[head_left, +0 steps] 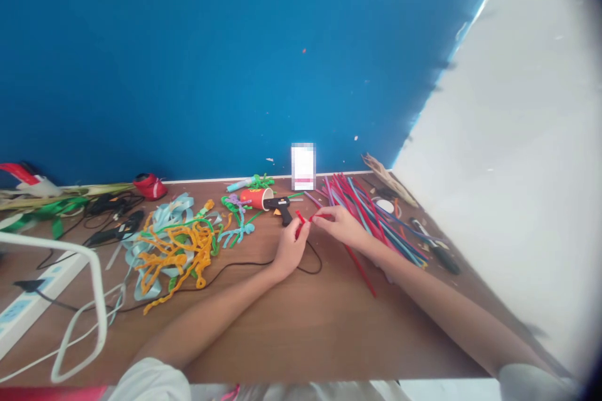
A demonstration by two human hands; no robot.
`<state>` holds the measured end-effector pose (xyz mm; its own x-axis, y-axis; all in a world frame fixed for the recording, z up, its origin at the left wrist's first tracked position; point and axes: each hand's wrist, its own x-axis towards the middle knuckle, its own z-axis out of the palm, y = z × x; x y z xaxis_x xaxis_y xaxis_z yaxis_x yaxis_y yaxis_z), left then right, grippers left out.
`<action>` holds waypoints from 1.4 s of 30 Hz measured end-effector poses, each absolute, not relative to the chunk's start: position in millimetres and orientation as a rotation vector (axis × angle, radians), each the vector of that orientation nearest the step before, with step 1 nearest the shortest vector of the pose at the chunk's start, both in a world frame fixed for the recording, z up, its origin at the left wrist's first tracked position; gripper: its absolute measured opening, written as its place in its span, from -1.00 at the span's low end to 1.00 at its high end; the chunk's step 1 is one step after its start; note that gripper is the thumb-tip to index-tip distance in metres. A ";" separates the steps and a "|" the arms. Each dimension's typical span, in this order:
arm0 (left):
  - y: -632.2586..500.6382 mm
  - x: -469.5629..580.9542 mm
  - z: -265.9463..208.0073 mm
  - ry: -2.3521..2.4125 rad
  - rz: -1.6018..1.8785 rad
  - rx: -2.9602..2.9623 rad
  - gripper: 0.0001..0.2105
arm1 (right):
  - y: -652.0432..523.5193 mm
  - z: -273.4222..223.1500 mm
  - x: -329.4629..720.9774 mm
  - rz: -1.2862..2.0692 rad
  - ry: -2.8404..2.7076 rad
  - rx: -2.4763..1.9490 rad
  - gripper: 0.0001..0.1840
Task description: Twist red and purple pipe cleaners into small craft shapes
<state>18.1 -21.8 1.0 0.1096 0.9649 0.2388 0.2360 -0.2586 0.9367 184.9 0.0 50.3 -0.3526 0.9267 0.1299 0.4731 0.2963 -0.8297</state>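
My left hand [290, 249] is closed, pinching a short bent red pipe cleaner [300, 218] above the middle of the table. Close by on the right, my right hand [342, 225] pinches the same red piece between thumb and fingers. Just beyond my left hand lies a black hot glue gun [281, 208], its nozzle pointing right. A red paper cup [254, 198] rests on its side behind the gun. Beside and partly under my right forearm spreads a bundle of red, purple and blue pipe cleaners [379, 222].
Orange twisted pipe cleaners [181, 250] and light blue ribbon [150, 285] form a pile at left. A white power strip [51, 291] and a white tube frame [100, 301] stand at the left edge. A black-handled tool [444, 258] lies far right. A blurred bright panel [303, 166] leans near the wall.
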 end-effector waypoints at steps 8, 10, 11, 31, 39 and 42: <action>-24.0 16.4 -0.2 1.244 1.233 1.679 -0.73 | 4.2 49.8 181.8 1.542 -1.407 -1.245 -0.58; -25.8 16.8 0.9 1.245 1.230 1.746 -0.74 | 5.7 49.4 183.6 1.638 -1.302 -1.255 -0.53; -26.4 17.1 1.6 1.241 1.229 1.783 -0.75 | 6.9 48.7 184.7 1.671 -1.261 -1.267 -0.52; -15.8 15.0 -4.4 1.188 1.257 1.543 -0.72 | 1.0 39.1 180.3 1.730 -1.141 -1.148 -0.76; -17.2 14.9 -4.0 1.185 1.218 1.573 -0.71 | -0.2 39.9 177.9 1.686 -1.217 -1.150 -0.78; -18.8 15.2 -3.7 1.186 1.202 1.593 -0.71 | 0.3 38.6 178.6 1.674 -1.230 -1.177 -0.80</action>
